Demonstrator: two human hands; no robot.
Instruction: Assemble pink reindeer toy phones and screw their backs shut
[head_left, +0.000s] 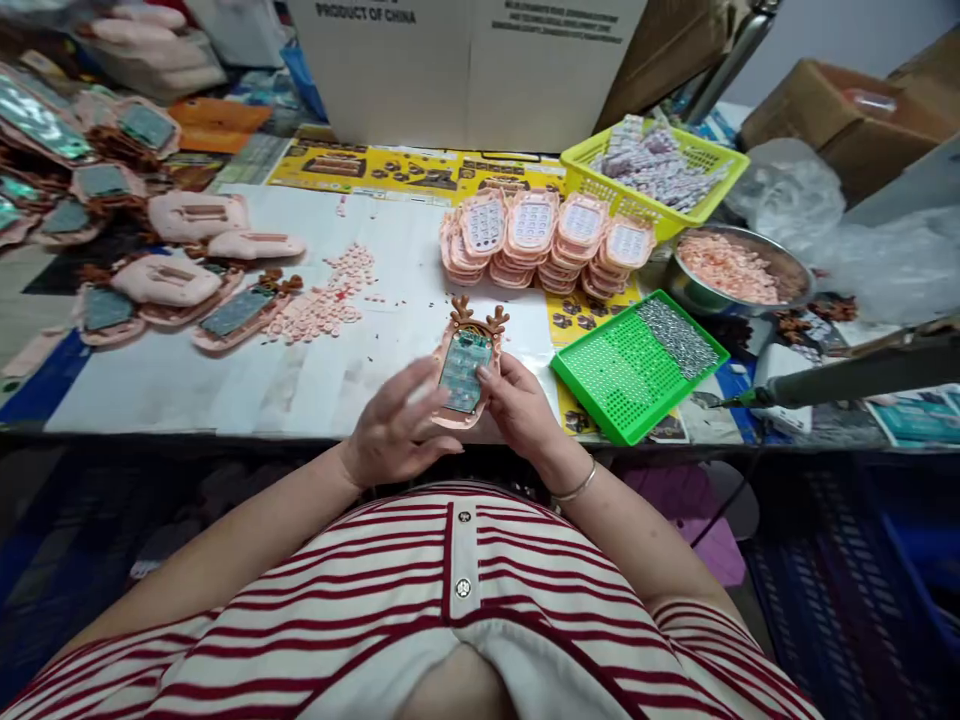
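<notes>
Near the table's front edge, my right hand (pixel 521 405) grips the right side of a pink toy phone shell (pixel 466 375), its thumb over the edge. Brown antlers top the shell, and a green-grey circuit board shows inside it. My left hand (pixel 397 425) is at the shell's left side, fingers apart and slightly blurred; whether it touches the shell I cannot tell. Beyond them stand stacks of pink front covers (pixel 532 225) with pale keypads. Small pink buttons (pixel 322 300) lie scattered to the left.
More pink shells (pixel 172 280) with boards lie at left. On the right are a green tray (pixel 607 390) of screws, a metal bowl (pixel 739 300) of pink pieces, a yellow basket (pixel 585 185) of small packets, and an electric screwdriver (pixel 825 380). A white carton (pixel 465 80) stands behind.
</notes>
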